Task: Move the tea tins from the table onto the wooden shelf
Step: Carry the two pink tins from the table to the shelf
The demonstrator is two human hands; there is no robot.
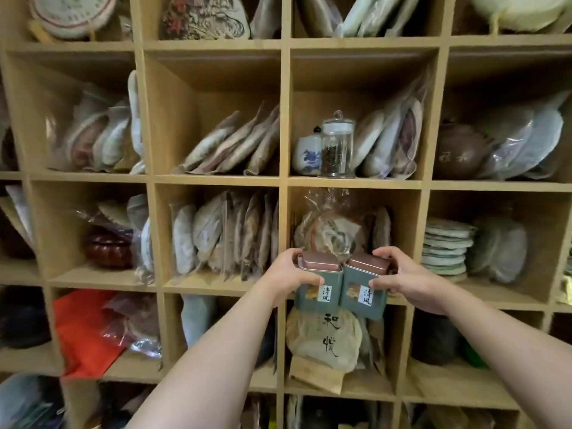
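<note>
Two grey-green square tea tins with copper lids and white labels are held side by side, touching, in front of the wooden shelf (284, 181). My left hand (289, 275) grips the left tin (318, 289). My right hand (402, 278) grips the right tin (363, 291). Both tins hover at the front edge of a middle compartment that holds wrapped tea cakes (331, 230) in clear plastic. The table is out of view.
The shelf is a grid of cubbies packed with bagged tea cakes. A glass jar (336, 147) and a small blue-and-white porcelain jar (308, 154) stand one compartment up. A dark red lidded pot (105, 247) sits left, a red bag (82, 329) lower left.
</note>
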